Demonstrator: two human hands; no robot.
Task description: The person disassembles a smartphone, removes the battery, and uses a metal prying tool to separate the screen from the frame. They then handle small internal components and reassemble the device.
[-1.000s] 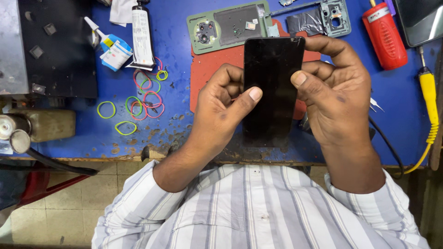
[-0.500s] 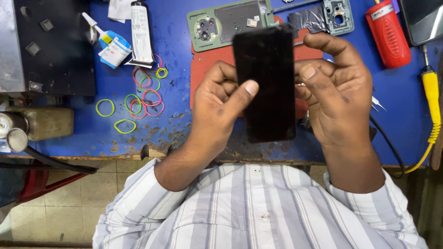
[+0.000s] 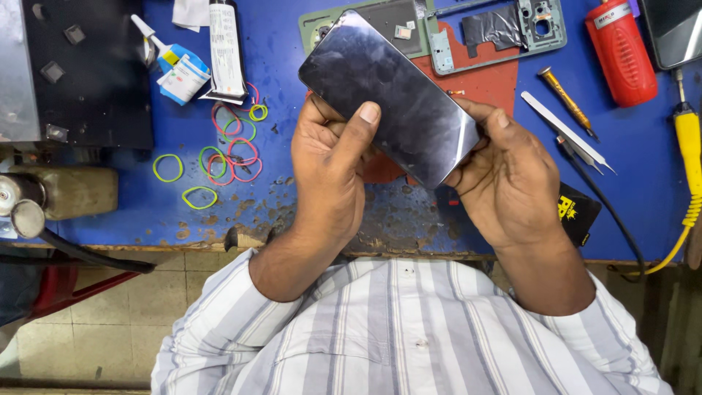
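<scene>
Head view: both hands hold a dark glass panel above a blue bench, tilted so its long axis runs from 10 o'clock to 4 o'clock. The left hand is curled round the panel's lower left edge, its thumb pressed flat on the glossy face and its fingers hidden behind. The right hand closes on the lower right corner, thumb laid along the edge; whether its fingers touch the back I cannot tell. Under the panel, toward 12 o'clock, a red mat carries a green phone frame and a second green piece, partly covered by the panel. At 9 o'clock from the left hand, coloured rubber bands lie scattered on the bench, with a glue tube and a small blue-and-white bottle beyond them at 11 o'clock. At 2 o'clock from the right hand sit tweezers and a small screwdriver, and farther out a red cylinder. A yellow-handled tool lies at 3 o'clock near the bench edge, its coiled cord trailing down. The bench front below the hands is chipped and worn.
</scene>
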